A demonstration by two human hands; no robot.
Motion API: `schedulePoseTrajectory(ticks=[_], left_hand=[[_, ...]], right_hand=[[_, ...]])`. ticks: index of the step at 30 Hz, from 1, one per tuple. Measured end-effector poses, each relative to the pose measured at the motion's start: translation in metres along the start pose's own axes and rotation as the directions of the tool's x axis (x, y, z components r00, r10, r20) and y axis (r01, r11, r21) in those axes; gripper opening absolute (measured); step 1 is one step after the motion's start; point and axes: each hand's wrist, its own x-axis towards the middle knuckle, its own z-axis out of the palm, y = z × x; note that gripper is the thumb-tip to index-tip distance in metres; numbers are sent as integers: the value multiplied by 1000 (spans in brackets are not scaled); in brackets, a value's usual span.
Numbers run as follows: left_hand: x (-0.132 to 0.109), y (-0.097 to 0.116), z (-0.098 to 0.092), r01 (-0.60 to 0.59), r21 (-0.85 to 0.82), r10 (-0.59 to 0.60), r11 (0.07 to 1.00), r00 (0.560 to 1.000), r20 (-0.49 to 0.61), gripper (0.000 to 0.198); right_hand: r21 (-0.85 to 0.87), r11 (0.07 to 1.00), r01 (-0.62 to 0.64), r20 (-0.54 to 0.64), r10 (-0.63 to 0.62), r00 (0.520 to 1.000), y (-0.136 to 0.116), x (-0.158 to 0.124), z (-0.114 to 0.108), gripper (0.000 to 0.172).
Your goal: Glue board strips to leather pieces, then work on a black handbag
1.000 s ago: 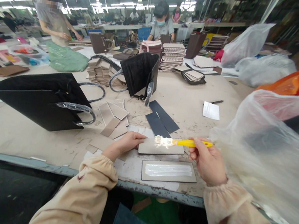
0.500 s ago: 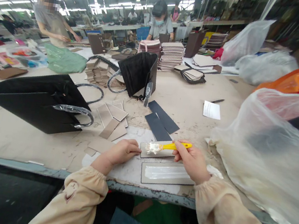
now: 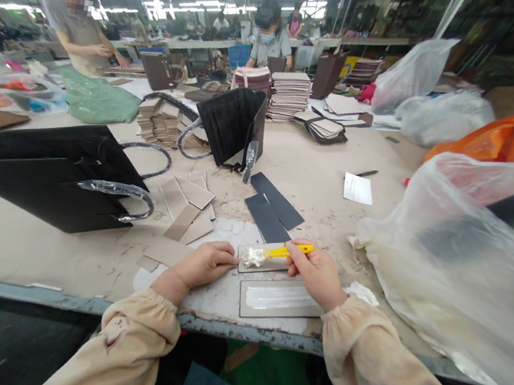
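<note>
My right hand (image 3: 317, 275) grips a yellow-handled brush (image 3: 276, 253); its white, glue-laden bristles rest on the left end of a tan cardboard strip (image 3: 269, 265). My left hand (image 3: 205, 264) is curled, fingertips pressing the table and the strip's left edge. Just nearer to me lies a second tan strip (image 3: 278, 300) with a white glue streak along it. Two dark blue strips (image 3: 271, 208) lie beyond.
A black handbag (image 3: 44, 170) lies at the left, another black bag (image 3: 231, 124) stands further back. Loose tan pieces (image 3: 188, 204) are scattered between. Large clear plastic bags (image 3: 462, 260) fill the right. Other people work at far tables.
My right hand has drawn the brush leftward and nearer, from hovering over the strip's middle to resting on its left end. My left hand stays curled at the strip's left edge.
</note>
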Motion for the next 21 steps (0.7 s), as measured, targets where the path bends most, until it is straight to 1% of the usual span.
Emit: schedulePoseTrajectory(ticks=[5, 8, 12, 16, 21], left_hand=[[2, 0, -1, 8, -5, -7, 1000, 999, 32, 25], [3, 1, -2, 9, -3, -9, 1000, 999, 46, 25], [3, 0, -3, 18, -3, -18, 1000, 998, 67, 26], [3, -1, -3, 5, 0, -5, 1000, 998, 63, 26], [2, -2, -2, 8, 2, -8, 1000, 999, 52, 25]], right_hand=[[-59, 998, -2, -34, 0, 999, 4, 3, -13, 33], [-102, 995, 5, -77, -13, 997, 7, 4, -25, 33], [-131, 991, -3, -91, -9, 996, 9, 4, -41, 32], [-161, 987, -2, -117, -17, 993, 10, 5, -58, 32], [-180, 982, -60, -190, 25, 981, 13, 5, -78, 31]])
